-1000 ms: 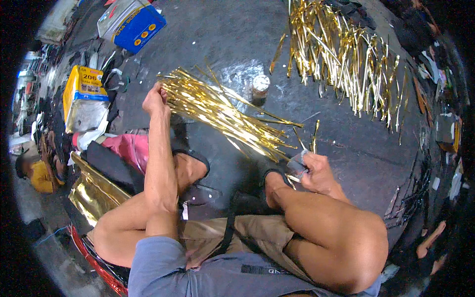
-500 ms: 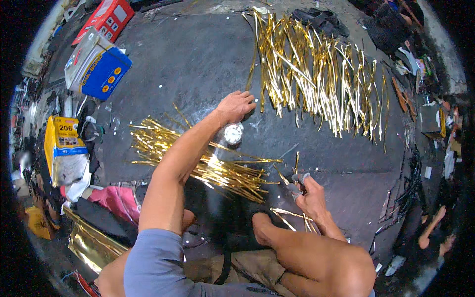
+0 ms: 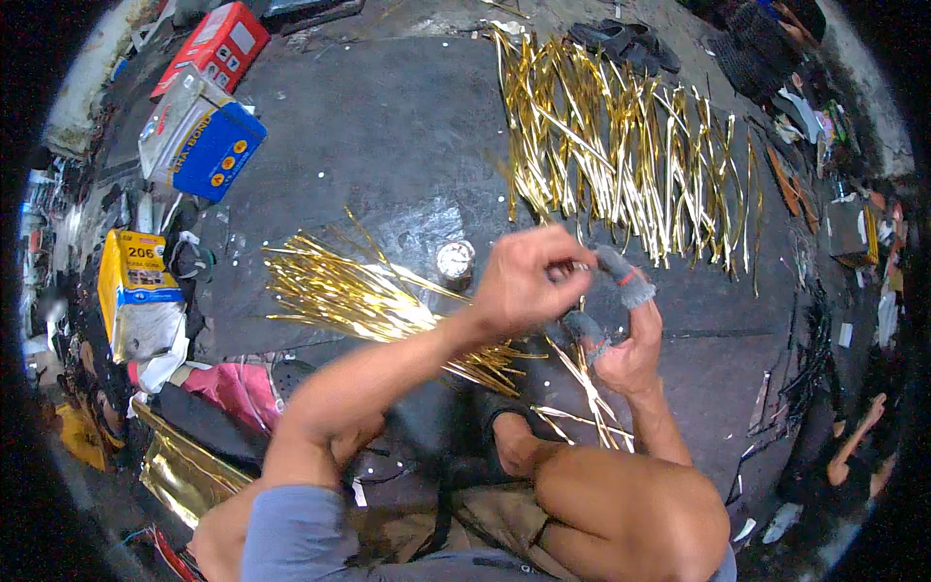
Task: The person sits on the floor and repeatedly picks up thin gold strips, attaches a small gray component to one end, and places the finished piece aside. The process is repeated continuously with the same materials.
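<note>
My left hand (image 3: 529, 283) and my right hand (image 3: 626, 330) meet in front of me above the dark floor mat (image 3: 388, 145). Grey finger covers sit on several fingers of my right hand. A thin gold strip (image 3: 590, 383) hangs down from between the two hands, and both pinch its upper end. A small round tin (image 3: 454, 260) stands just left of my left hand. A loose heap of gold strips (image 3: 349, 291) lies to the left, under my left forearm. Rows of finished gold strips (image 3: 621, 155) are laid out at the back.
A blue box (image 3: 208, 145) and a red box (image 3: 215, 48) lie at the back left. At the left edge sit a yellow carton (image 3: 131, 281), pink cloth (image 3: 238, 388) and a gold foil sheet (image 3: 189, 470). Dark sandals (image 3: 621, 39) lie at the back. Clutter lines the right edge.
My left hand left the round tin and came right to meet my right hand. My right hand rose from the floor with a gold strip.
</note>
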The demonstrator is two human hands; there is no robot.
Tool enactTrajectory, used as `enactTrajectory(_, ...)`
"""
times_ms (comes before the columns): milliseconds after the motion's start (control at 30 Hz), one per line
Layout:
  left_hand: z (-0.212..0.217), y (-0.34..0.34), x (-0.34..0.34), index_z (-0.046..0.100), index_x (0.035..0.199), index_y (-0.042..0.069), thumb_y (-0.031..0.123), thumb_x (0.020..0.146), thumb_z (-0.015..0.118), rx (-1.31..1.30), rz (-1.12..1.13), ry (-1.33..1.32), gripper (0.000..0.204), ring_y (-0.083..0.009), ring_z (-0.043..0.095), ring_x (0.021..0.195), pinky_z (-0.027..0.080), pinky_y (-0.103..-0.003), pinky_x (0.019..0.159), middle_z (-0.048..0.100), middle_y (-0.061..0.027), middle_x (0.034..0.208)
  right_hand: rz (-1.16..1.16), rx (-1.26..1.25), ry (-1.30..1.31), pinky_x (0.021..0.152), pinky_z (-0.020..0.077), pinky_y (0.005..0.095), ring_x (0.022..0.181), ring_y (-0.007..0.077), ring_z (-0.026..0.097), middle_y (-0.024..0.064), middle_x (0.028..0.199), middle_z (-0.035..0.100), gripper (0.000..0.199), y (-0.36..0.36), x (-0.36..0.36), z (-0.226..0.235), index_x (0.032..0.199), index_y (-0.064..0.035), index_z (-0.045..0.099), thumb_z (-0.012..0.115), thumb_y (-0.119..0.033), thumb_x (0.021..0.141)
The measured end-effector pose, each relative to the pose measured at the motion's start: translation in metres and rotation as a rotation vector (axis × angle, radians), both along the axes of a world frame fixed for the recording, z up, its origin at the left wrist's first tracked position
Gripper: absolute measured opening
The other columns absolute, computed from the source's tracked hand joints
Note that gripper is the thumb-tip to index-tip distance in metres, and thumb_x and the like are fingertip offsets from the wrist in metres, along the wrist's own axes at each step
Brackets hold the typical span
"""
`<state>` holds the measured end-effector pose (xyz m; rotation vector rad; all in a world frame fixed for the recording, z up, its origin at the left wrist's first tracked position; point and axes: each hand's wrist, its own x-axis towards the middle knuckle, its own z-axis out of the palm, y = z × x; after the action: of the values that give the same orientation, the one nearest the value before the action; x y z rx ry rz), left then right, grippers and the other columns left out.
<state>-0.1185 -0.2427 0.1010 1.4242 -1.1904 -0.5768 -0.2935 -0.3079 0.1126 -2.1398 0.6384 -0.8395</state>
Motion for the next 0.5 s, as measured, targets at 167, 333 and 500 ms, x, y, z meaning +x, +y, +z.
enactTrajectory(167, 0.025, 0.046, -0.064, 0.07, 0.094, -0.005, 0.001, 0.086, 0.069, 0.112, 0.378, 0.837, 0.01, -0.0081, 0.065, 0.068, 0.053, -0.022, 0.061, 0.07, -0.0054, 0.08, 0.095, 0.176, 0.062, 0.079, 0.0533, 0.0349, 0.087, 0.0262, 0.068, 0.0123, 0.096, 0.069, 0.045, 0.016, -0.004, 0.007, 0.111, -0.0018, 0.069, 0.08, -0.008, 0.068)
enactTrajectory(333, 0.001, 0.072, -0.085, 0.069, 0.095, -0.007, -0.002, 0.086, 0.069, 0.075, 0.524, 0.99, 0.011, -0.0098, 0.065, 0.069, 0.056, -0.023, 0.061, 0.07, -0.0078, 0.081, 0.099, -0.047, 0.05, 0.054, 0.0446, 0.0315, 0.062, 0.0202, 0.058, 0.0078, 0.076, 0.062, 0.022, 0.043, -0.008, 0.005, 0.083, -0.0015, 0.067, 0.082, -0.007, 0.068)
enactTrajectory(500, 0.003, 0.09, -0.094, 0.068, 0.102, -0.006, 0.002, 0.089, 0.07, -0.079, 0.357, 1.282, 0.015, -0.0121, 0.067, 0.072, 0.057, -0.027, 0.064, 0.07, -0.0079, 0.088, 0.089, -0.012, 0.026, 0.053, 0.0416, 0.0308, 0.06, 0.0157, 0.053, 0.0061, 0.071, 0.057, 0.021, 0.054, -0.011, 0.012, 0.081, -0.0014, 0.066, 0.083, -0.006, 0.069)
